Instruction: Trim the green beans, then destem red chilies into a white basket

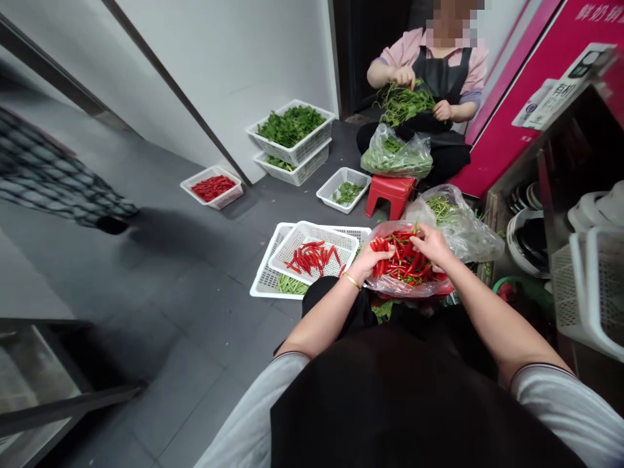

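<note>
Far L: a blurred patterned garment [63, 172] of a passer-by on the grey floor tiles [160, 279], w/ a black shoe [112, 225] below it. Next, a small white basket [184, 185] of red chilies [210, 188] by the wall. Behind it, two stacked white baskets [297, 155] w/ leafy greens [291, 125], then a small basket [326, 195] w/ a few greens.

Centre: a white tray [260, 286] under a smaller white basket [312, 234] of loose chilies [312, 258]; green beans [291, 284] lie in the tray. L hand [373, 260], gold bangle [351, 281] on wrist, is at the L edge of a clear plastic bag [404, 286] full of red chilies [402, 257], fingers together, tips at the chilies. R hand [431, 244] is in the bag mouth, fingers close together, tips down among the chilies; can't tell if clamped on one. Bag sits right in front of the person's black apron [390, 396].

Up top, a co-worker [441, 71] sits w/ both hands on a bunch of greens [407, 105], a bag of greens [397, 156] in the lap, a red stool [390, 195] just in front.

Far R: another bag of greens [463, 227], a pink panel [511, 130], stacked bowls [526, 244], a white basket [589, 292].
</note>
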Demonstrator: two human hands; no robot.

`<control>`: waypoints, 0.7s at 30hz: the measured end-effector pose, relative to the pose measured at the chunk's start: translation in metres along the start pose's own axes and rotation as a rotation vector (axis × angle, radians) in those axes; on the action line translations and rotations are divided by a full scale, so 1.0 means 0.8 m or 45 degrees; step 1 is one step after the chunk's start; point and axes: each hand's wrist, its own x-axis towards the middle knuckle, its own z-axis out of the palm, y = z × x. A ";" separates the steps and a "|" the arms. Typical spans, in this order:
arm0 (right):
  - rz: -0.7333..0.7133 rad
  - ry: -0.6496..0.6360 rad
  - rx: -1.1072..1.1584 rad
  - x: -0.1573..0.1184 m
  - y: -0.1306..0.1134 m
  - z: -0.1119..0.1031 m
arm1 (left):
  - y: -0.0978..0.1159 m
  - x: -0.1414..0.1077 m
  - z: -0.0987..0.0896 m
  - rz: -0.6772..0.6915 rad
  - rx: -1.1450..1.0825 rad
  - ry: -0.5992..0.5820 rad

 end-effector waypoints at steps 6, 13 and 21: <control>-0.066 -0.070 0.205 -0.047 -0.013 0.024 | -0.024 -0.011 0.015 -0.233 0.183 -0.200; -0.205 -0.222 -0.795 -0.052 -0.023 0.037 | -0.037 -0.030 0.008 -0.607 0.103 -0.057; 0.078 -0.259 -0.910 0.020 0.010 0.017 | -0.024 -0.022 -0.014 -0.307 0.028 0.184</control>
